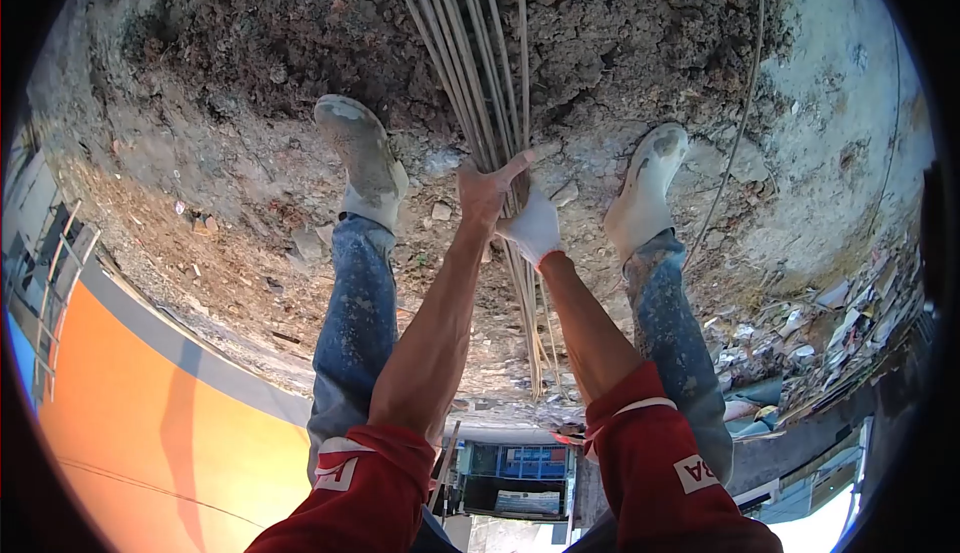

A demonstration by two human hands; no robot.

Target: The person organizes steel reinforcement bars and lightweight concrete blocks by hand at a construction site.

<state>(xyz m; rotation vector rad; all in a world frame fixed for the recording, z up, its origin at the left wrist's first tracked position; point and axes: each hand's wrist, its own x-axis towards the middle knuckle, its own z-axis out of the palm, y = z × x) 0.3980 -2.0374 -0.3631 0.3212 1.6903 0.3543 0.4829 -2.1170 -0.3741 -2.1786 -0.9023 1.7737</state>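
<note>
A bundle of long thin rods (462, 63), which look like rebar, runs from the top of the head view down between my feet. My bare left hand (484, 191) is closed round the bundle, its thumb lying across the top. Just below and to its right, my right hand (533, 227) in a white glove also grips the rods. Most of the fingers of both hands are hidden behind the bundle. Beyond my hands the rods' near ends (537, 368) fan out slightly.
My boots (362, 158) stand apart on rough, stony ground on either side of the rods. Dark broken soil (250, 33) lies ahead. A thin cable (745, 123) crosses the right side. Rubble (840, 333) is heaped at right, and an orange wall (150, 383) rises at lower left.
</note>
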